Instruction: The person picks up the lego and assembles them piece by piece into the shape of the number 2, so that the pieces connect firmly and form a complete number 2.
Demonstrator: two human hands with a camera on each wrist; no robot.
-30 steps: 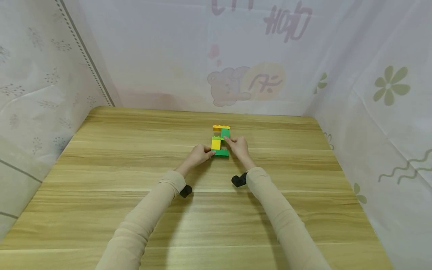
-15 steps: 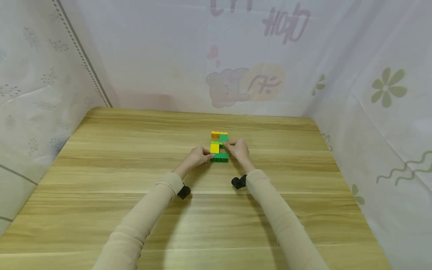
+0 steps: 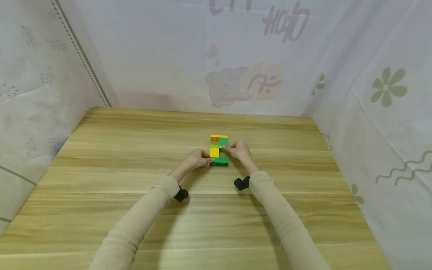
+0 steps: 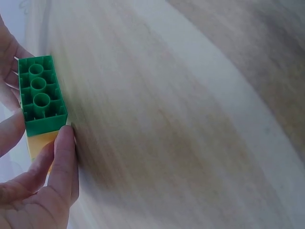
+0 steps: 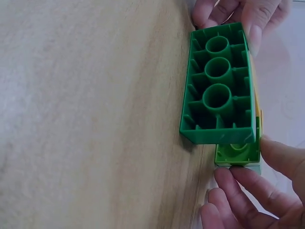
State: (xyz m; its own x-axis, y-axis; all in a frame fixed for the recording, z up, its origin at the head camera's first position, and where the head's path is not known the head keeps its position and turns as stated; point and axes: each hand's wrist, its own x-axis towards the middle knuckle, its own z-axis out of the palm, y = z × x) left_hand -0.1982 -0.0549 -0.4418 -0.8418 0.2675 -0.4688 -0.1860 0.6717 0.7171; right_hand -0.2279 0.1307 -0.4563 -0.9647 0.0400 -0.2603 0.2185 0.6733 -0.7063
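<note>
A structure of toy building bricks lies on its side on the wooden table in the head view. Its near end is a long green brick [image 3: 219, 161], with hollow tubes visible underneath in both wrist views. Beyond it come a yellow brick [image 3: 214, 152], a lime-green brick [image 3: 216, 146], another green brick [image 3: 223, 141] and a long orange-yellow brick [image 3: 219, 136] at the far end. My left hand [image 3: 197, 158] pinches the near left end between thumb and fingers. On the right side, my right hand [image 3: 239, 150] pinches around the lime and far green bricks; its thumb [image 5: 281, 155] shows below.
The wooden table [image 3: 276, 225] spreads out around the structure. A printed curtain [image 3: 162, 56] hangs behind it and on both sides. Black wrist cameras [image 3: 242, 183] hang beneath both cuffs.
The brick structure has moved a little toward me, with both hands keeping hold. Its near green brick now shows more of its hollow underside.
</note>
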